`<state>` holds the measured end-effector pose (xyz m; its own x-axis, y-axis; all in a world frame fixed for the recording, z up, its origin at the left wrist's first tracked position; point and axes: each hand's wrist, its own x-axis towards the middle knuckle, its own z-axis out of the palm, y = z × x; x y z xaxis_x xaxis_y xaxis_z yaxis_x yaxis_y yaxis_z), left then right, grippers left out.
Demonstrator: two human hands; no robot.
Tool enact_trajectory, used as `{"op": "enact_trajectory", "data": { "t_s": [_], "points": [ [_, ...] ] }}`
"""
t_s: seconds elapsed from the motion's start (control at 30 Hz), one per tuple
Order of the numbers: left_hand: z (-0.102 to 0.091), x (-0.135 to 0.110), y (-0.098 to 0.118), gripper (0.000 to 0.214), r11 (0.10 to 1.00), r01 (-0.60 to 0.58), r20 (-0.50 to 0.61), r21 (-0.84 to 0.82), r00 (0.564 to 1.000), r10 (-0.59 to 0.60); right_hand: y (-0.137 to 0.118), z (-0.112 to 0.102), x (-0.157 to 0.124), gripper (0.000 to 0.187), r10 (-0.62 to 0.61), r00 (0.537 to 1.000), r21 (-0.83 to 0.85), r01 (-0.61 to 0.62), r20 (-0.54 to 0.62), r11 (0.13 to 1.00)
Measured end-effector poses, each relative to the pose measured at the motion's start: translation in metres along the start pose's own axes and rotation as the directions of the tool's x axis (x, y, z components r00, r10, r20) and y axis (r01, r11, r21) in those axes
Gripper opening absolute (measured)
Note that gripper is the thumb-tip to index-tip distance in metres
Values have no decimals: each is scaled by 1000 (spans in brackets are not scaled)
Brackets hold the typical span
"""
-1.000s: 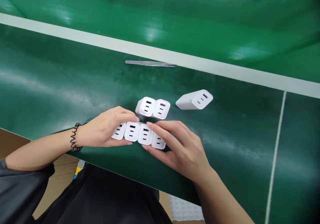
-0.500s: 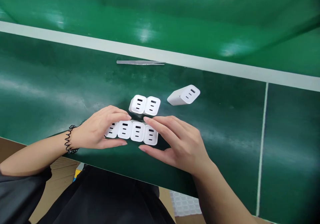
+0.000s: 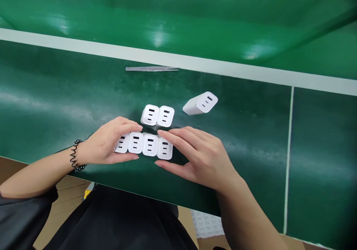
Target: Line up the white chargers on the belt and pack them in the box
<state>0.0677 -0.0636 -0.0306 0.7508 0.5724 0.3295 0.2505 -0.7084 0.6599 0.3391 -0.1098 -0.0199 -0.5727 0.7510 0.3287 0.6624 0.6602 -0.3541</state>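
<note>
Several white chargers [image 3: 150, 146] stand side by side in a near row, port faces up, each with one wide slot and two small ones. My left hand [image 3: 103, 143] is closed around the row's left end, thumb on the near side and fingers on the far side. Around the right end, my right hand [image 3: 202, 158] is closed in the same way, partly covering the last charger. Just behind stand two more chargers touching each other, a left one [image 3: 150, 115] and a right one [image 3: 165, 116].
Farther right, a single charger [image 3: 200, 103] stands apart. Metal tweezers [image 3: 152, 69] lie near the white stripe [image 3: 223, 70] on the green table [image 3: 251, 138]. Below the table's near edge are cardboard [image 3: 69, 194] and a sheet of bubble wrap [image 3: 206, 223].
The whole view has shifted slightly, so things appear a little more to the left. Both hands stay around the near row; no charger has clearly moved.
</note>
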Motion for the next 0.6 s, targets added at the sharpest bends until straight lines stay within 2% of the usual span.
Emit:
{"op": "enact_trajectory", "data": {
  "t_s": [0.6],
  "points": [
    [-1,0,0,70,1000,4,39,-5,999,-4,5,0,-2,40,6,999,-3,-6,36,1000]
  ]
}}
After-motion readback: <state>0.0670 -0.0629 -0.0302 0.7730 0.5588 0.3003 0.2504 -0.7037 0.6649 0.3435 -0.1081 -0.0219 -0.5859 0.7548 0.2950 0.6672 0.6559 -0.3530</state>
